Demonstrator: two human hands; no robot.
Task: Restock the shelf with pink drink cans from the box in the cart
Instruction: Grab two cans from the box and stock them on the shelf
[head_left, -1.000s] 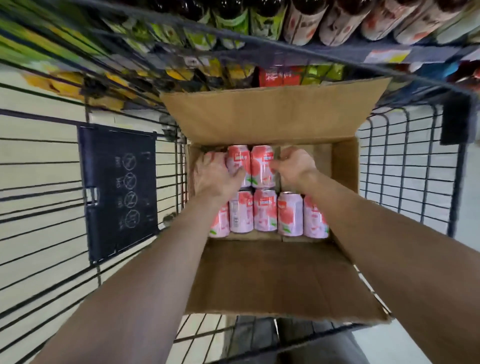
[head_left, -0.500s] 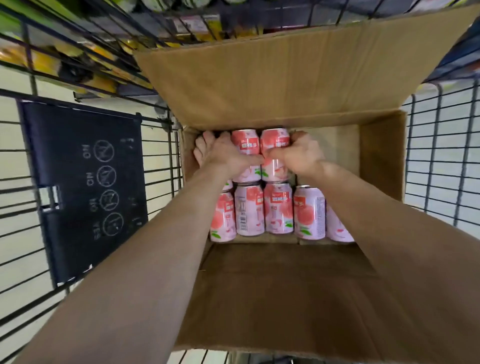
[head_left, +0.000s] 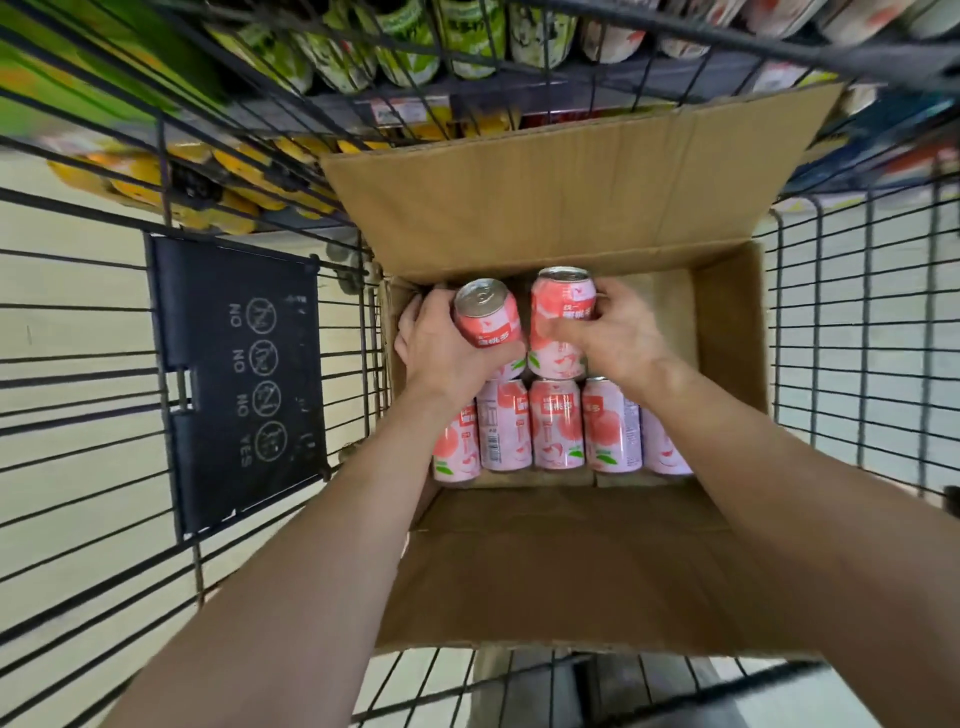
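A wire cart (head_left: 78, 378) is standing against a store shelf (head_left: 405, 109) that is carrying green bottles (head_left: 410, 57), and an open cardboard box (head_left: 727, 332) is sitting inside it, pressed close to the cart's left wall beside a black panel (head_left: 236, 384). The far flap (head_left: 545, 197) is leaning up toward the shelf and the near flap (head_left: 571, 566) is folding out toward the person, leaving the box mouth unobstructed from above. A row of pink cans (head_left: 556, 423) is lying side by side along the near edge of the box floor. Bare cardboard is showing in the far right corner – the open room inside. The left hand (head_left: 441, 353) is curling around a pink can (head_left: 488, 319) at the far left, its silver top tilting toward the camera. The right hand (head_left: 618, 338) is gripping a second pink can (head_left: 561, 317) just beside it – fingers wrapping its right side, its top pointing at the far flap
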